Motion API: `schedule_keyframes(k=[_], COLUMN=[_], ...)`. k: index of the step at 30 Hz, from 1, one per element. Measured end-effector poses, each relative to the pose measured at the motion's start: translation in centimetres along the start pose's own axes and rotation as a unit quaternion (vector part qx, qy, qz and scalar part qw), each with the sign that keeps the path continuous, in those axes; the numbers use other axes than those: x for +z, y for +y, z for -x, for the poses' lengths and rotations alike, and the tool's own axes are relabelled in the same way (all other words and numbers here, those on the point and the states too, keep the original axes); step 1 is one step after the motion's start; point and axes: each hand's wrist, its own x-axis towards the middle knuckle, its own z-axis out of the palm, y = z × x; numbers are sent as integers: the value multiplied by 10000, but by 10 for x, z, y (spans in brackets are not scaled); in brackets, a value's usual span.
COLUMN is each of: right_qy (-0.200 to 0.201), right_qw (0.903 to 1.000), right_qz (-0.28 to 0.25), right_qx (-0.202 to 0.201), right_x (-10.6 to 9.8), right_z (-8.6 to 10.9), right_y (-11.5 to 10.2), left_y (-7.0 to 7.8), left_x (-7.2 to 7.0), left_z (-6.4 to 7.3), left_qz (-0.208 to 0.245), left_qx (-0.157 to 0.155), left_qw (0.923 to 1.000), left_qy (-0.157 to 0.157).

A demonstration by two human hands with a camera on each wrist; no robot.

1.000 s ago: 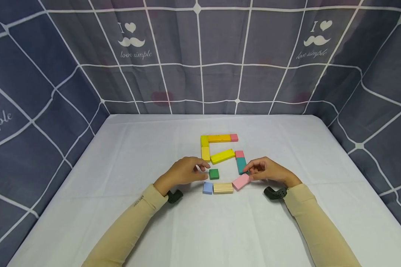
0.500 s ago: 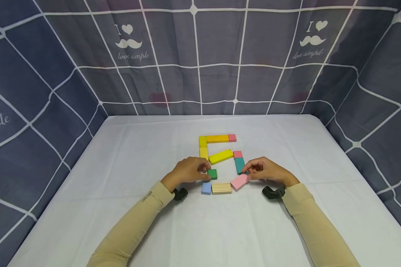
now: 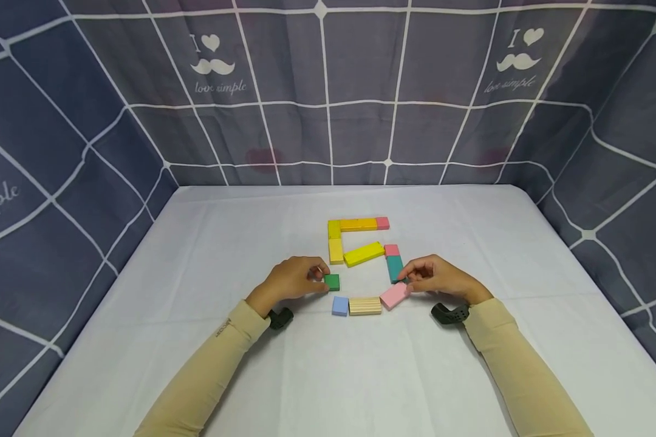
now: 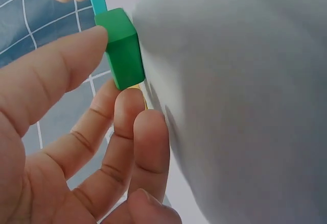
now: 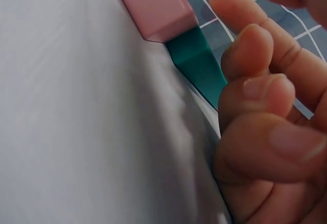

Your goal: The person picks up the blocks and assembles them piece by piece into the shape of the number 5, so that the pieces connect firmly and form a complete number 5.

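My left hand [image 3: 295, 278] pinches a small green block [image 3: 332, 282] between thumb and fingertips, left of the middle of the block figure. In the left wrist view the thumb lies against one side of the green block [image 4: 122, 45], with fingertips at its lower end. My right hand [image 3: 440, 280] is beside the pink block [image 3: 395, 295] and the teal block [image 3: 395, 269], thumb close to the pink one's right end. In the right wrist view its fingers [image 5: 250, 50] are loosely curled, apart from the pink block [image 5: 156, 7], with nothing between them.
A blue block [image 3: 340, 306] and a ribbed wooden block [image 3: 365, 306] lie in front. Behind are yellow blocks [image 3: 364, 254], an orange-yellow bar [image 3: 358, 224] and small pink blocks [image 3: 392, 249]. A white cloth [image 3: 240, 224] covers the table; dark gridded curtains [image 3: 361, 67] surround it.
My left hand has closed on the green block and shifted it left, away from the middle of the figure. The right hand has stayed beside the pink and teal blocks.
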Motion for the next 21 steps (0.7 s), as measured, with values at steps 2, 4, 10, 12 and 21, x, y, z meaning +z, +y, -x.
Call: schedule_keyframes(k=[2, 4, 10, 12, 21], right_qy=[11, 11, 27, 23, -17], right_qw=[10000, 10000, 10000, 10000, 9999], right_qz=[-18, -17, -12, -4, 131], right_qx=[3, -18, -67, -84, -70], right_x=[0, 1, 1, 1, 1], right_z=[0, 0, 1, 1, -2], right_y=[0, 1, 1, 1, 2], left_y=[-3, -7, -12, -13, -15], left_x=[-1, -2, -7, -9, -13], left_z=[2, 4, 5, 5, 9], left_qz=[31, 92, 162, 188, 490], left_qx=[-11, -27, 108, 194, 383], left_qw=[10000, 10000, 9996, 9993, 9962], left_qy=[1, -18, -184, -265, -603])
